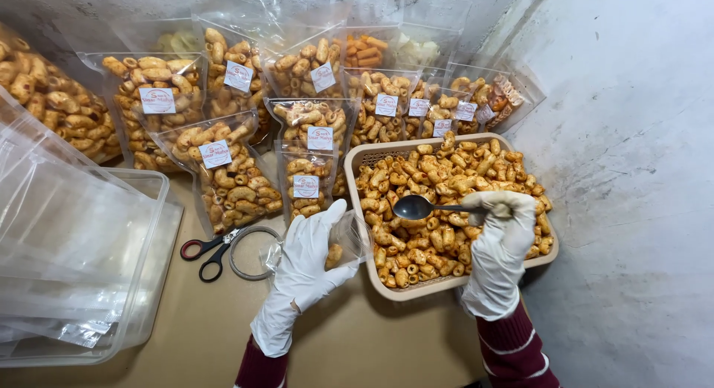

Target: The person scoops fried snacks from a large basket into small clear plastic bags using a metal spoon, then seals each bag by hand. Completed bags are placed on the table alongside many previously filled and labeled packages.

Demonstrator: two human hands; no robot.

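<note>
My left hand (309, 258), in a white glove, holds a small clear plastic bag (343, 243) with a few orange curled snacks at its bottom, close to the left rim of a beige basket (355, 181). The basket is heaped with the same seasoned snacks (446, 194). My right hand (500, 243), also gloved, grips the handle of a dark metal spoon (415, 207). The spoon's bowl hovers over the snacks and looks empty, pointing toward the bag.
Several filled, labelled snack bags (230, 172) stand behind and left of the basket. Scissors (212, 252) with red and black handles and a tape ring (253, 252) lie on the tan surface. A clear tub (152, 232) of empty bags sits left. A pale wall (632, 172) rises at the right.
</note>
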